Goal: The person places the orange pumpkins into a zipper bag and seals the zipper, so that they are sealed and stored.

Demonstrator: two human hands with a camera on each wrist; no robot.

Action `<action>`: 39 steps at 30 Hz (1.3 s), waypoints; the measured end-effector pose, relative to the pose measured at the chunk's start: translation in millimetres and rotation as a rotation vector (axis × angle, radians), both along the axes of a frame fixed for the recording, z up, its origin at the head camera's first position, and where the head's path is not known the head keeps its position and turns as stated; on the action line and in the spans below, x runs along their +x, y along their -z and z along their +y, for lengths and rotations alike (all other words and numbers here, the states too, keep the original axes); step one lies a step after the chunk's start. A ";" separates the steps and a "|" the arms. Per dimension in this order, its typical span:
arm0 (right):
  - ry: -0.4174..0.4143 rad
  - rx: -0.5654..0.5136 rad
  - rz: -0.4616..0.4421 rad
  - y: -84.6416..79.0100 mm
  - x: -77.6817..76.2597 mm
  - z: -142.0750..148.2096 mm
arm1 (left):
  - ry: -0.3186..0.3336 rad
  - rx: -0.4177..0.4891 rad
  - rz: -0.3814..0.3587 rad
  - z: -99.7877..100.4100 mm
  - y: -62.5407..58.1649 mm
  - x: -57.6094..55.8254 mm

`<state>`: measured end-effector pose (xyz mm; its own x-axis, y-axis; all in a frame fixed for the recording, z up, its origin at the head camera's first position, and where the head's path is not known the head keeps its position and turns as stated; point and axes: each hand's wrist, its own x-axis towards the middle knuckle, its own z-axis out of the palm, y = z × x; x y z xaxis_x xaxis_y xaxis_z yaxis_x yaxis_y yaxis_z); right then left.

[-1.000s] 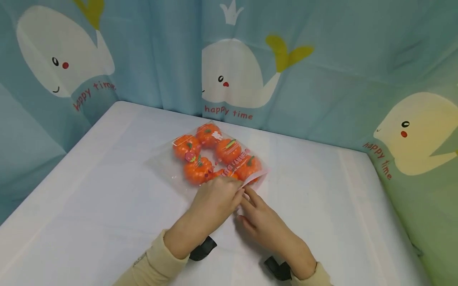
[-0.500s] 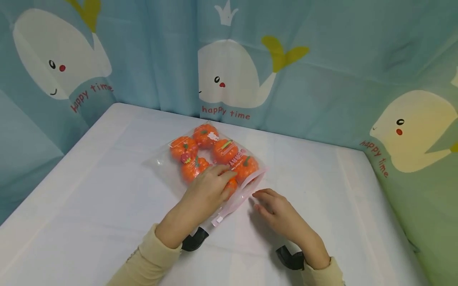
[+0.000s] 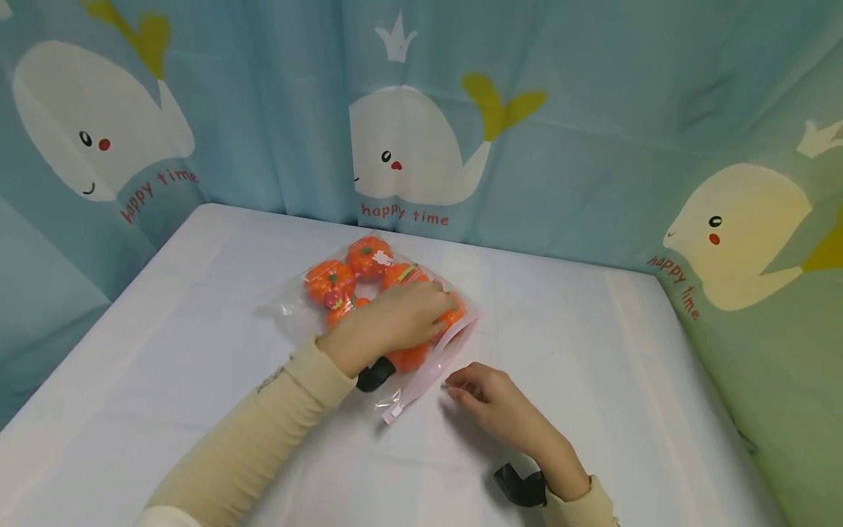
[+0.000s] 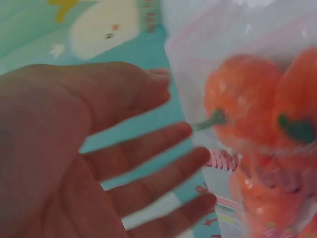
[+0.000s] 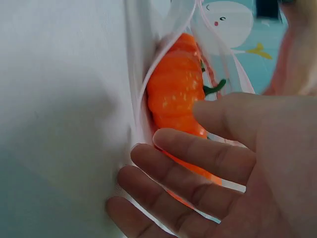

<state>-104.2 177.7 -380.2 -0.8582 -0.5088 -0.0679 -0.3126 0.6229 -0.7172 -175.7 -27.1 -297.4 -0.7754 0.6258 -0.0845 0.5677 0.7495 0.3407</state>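
A clear zip bag (image 3: 290, 311) with a pink zip edge (image 3: 421, 377) lies on the table, holding several orange toy pumpkins (image 3: 331, 282) with green stems. My left hand (image 3: 411, 311) reaches across the top of the bag and hides part of the pumpkins. In the left wrist view, the fingers of that hand (image 4: 148, 153) are spread and hold nothing. Beside the zip edge is my right hand (image 3: 494, 402), its fingers loosely bent. The right wrist view has the bag's mouth gaping, with a pumpkin (image 5: 176, 94) inside and the right hand (image 5: 213, 168) in front of it.
The bag and both hands are over a white-covered table (image 3: 165, 380). A blue-green curtain (image 3: 276, 132) printed with whales hangs behind the table and along its sides. Each wrist has a black mount, one under the left forearm (image 3: 375, 375) and one by the right wrist (image 3: 520, 484).
Both hands have come away from the zip edge. The left hand has moved forward over the pumpkins, and the right has drawn back to the bag's right side. The zip edge is now uncovered.
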 end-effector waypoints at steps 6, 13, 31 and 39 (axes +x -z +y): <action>-0.005 -0.048 -0.130 2.3 6.2 -7.4 | 0.039 -0.069 -0.167 10.5 -5.5 -40.5; -0.019 -0.180 -0.376 5.5 15.0 -24.9 | 0.049 -0.103 -0.207 24.5 4.5 -71.0; 0.037 -0.629 -0.805 23.4 35.6 -66.7 | 0.019 -0.318 -0.252 50.9 5.6 -72.2; 0.102 -0.763 -0.857 25.8 43.7 -81.0 | -0.025 -0.301 -0.267 48.9 12.8 -73.6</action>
<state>-60.6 96.7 -406.0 -0.7187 -0.5990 -0.3531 0.4864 -0.0703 -0.8709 -249.3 21.8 -310.3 -0.7158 0.5237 -0.4619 0.4695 0.8506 0.2368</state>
